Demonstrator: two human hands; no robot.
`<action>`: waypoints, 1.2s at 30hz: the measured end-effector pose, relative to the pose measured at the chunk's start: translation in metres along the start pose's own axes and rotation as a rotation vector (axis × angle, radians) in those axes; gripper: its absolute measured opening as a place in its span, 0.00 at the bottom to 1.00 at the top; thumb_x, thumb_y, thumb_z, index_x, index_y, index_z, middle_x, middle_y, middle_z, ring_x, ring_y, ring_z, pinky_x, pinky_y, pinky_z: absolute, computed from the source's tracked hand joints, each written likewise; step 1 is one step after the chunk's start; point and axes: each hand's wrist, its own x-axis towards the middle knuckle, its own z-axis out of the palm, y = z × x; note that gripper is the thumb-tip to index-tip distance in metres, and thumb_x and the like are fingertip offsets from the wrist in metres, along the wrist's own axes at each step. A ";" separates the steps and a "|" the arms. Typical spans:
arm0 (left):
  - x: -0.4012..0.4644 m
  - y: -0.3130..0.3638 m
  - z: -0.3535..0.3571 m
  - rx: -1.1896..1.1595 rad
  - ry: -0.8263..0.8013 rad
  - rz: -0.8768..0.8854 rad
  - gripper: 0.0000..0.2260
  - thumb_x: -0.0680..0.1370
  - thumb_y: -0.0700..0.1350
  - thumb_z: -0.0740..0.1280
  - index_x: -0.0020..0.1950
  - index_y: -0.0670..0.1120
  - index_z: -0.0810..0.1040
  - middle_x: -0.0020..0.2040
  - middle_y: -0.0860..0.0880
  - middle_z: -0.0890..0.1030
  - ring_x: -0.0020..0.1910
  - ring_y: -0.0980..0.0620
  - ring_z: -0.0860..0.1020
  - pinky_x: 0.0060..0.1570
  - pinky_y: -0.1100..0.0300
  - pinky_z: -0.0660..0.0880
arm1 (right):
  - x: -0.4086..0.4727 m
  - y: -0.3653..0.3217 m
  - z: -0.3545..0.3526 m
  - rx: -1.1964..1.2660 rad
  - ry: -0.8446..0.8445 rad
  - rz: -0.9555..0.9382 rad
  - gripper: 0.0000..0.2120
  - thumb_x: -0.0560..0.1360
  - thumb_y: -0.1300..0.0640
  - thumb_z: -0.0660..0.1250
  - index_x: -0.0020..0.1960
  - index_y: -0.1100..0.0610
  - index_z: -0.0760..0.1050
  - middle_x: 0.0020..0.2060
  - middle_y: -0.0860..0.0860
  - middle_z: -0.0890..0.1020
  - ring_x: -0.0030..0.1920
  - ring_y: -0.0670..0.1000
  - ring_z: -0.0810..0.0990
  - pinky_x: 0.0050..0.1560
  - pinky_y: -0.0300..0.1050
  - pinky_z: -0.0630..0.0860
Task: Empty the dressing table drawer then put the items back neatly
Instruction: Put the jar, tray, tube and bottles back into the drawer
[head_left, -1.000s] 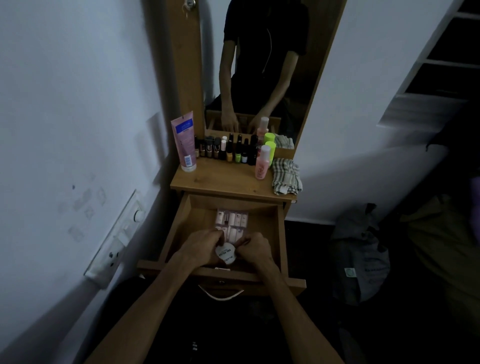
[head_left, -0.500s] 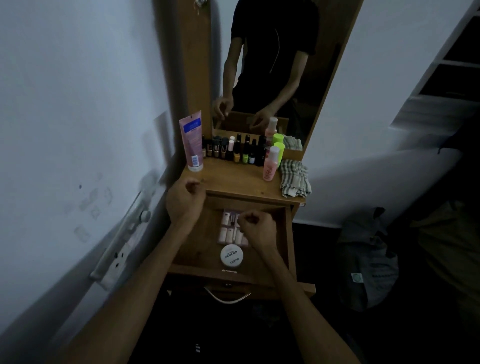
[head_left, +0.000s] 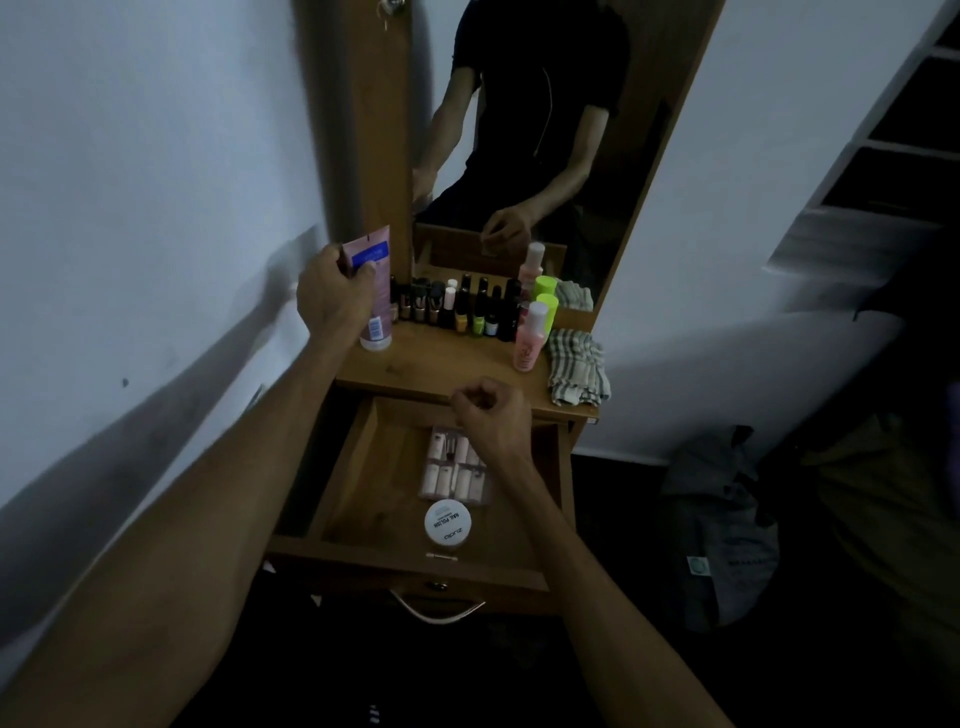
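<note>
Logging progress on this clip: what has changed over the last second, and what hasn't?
Both hands let go of the white round jar, now lying alone at the front of the open drawer. The left hand rose to the tabletop and grips the pink tube. The right hand lifted above the drawer, fingers curled. The pink packet, bottle row and checked cloth stayed put.

The open drawer (head_left: 363, 467) has bare floor along its left half, while a flat pack of small bottles (head_left: 456, 467) and a white round jar (head_left: 447, 522) fill the middle toward the right, with the right hand (head_left: 488, 415) hovering curled over the far edge. On the tabletop (head_left: 441, 364) the near strip is free. The far edge is blocked by a row of nail polish bottles (head_left: 467, 312), a pink tube (head_left: 375, 291) gripped by the left hand (head_left: 332, 299) at far left, and a pink bottle (head_left: 530, 338) and folded cloth (head_left: 576, 369) at right.
</note>
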 end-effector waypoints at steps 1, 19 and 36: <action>-0.001 -0.001 0.000 -0.002 0.021 0.011 0.17 0.77 0.53 0.69 0.61 0.45 0.79 0.56 0.47 0.83 0.54 0.49 0.82 0.53 0.53 0.79 | -0.001 0.004 0.000 0.007 0.002 0.006 0.03 0.76 0.58 0.70 0.46 0.54 0.84 0.38 0.45 0.85 0.40 0.43 0.84 0.40 0.38 0.80; -0.138 -0.064 -0.029 -0.424 -0.255 -0.227 0.12 0.79 0.43 0.68 0.62 0.47 0.76 0.52 0.47 0.82 0.44 0.50 0.84 0.37 0.60 0.81 | -0.055 0.024 -0.020 0.475 -0.185 0.438 0.12 0.82 0.52 0.65 0.58 0.58 0.79 0.51 0.59 0.85 0.40 0.53 0.86 0.37 0.44 0.82; -0.167 -0.101 -0.042 0.325 -0.916 -0.094 0.08 0.74 0.45 0.71 0.36 0.44 0.82 0.34 0.47 0.82 0.36 0.51 0.81 0.37 0.60 0.72 | -0.072 0.051 -0.061 -0.193 -0.695 0.444 0.11 0.76 0.52 0.68 0.57 0.48 0.83 0.58 0.48 0.80 0.58 0.48 0.79 0.65 0.52 0.76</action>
